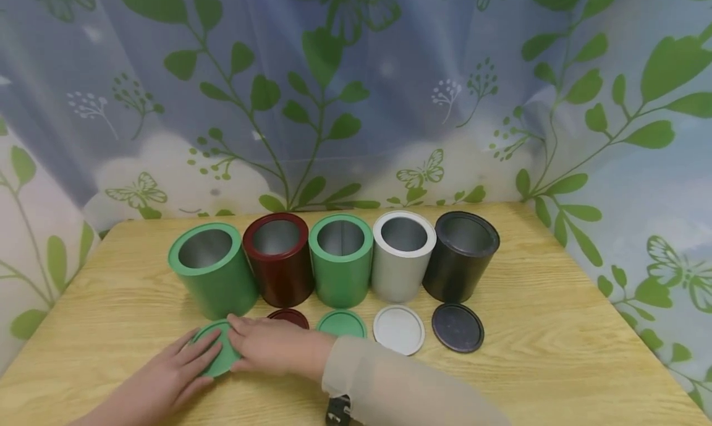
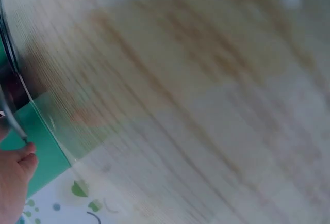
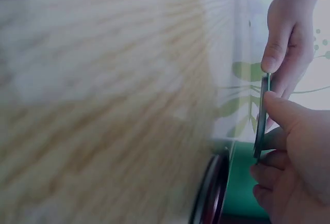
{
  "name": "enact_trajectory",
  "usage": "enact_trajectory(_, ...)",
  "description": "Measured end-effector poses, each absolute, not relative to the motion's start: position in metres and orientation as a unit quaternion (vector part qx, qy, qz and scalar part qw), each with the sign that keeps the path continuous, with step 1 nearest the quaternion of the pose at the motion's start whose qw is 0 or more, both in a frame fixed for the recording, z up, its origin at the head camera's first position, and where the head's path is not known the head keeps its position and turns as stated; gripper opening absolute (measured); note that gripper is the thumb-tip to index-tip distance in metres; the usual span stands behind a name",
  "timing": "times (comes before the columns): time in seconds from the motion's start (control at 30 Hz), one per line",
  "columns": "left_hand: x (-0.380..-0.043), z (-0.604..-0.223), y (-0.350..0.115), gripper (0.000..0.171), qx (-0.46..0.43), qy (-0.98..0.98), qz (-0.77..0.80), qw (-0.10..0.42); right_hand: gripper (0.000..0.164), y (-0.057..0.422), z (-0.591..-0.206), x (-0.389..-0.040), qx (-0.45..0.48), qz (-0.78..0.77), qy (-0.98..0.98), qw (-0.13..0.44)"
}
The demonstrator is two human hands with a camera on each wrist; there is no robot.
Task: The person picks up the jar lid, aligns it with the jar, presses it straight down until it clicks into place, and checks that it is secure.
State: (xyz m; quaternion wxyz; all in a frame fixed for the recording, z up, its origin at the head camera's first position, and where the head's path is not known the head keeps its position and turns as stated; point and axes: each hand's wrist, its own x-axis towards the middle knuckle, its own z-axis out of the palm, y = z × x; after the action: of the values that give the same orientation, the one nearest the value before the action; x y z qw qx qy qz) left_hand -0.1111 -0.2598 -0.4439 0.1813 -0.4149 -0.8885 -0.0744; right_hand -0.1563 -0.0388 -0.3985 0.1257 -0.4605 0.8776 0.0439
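Both hands pinch a round green lid (image 1: 224,355) in front of the leftmost green can (image 1: 225,290). My left hand (image 1: 175,374) grips the lid's left side, its fingers over the top. On the right side, my right hand (image 1: 275,347) holds the rim. The right wrist view shows the thin lid (image 3: 261,115) edge-on between the left hand (image 3: 293,33) and the right hand (image 3: 304,162), apart from the table. Only part of a hand (image 2: 14,180) shows at the left border of the left wrist view, by a green can wall (image 2: 44,149).
Beside the leftmost can stand uncovered dark red (image 1: 283,277), green (image 1: 342,281), white (image 1: 397,274) and black (image 1: 458,271) cans. A dark red lid (image 1: 290,316), another green lid (image 1: 342,322), a white lid (image 1: 398,330) and a black lid (image 1: 458,328) lie on the wooden table (image 1: 556,327).
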Motion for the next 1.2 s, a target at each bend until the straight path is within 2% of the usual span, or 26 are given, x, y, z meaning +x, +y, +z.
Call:
enact_trajectory(0.5, -0.111, -0.428, -0.251, 0.052, -0.440, -0.846, -0.149, 0.261, 0.061, -0.022, -0.377, -0.152, -0.503, 0.048, 0.862, 0.039)
enact_trajectory(1.2, -0.109, -0.381, -0.237, 0.048, -0.458, -0.831, -0.160, 0.271, 0.059, -0.006, -0.340, -0.146, -0.509, 0.066, 0.856, -0.054)
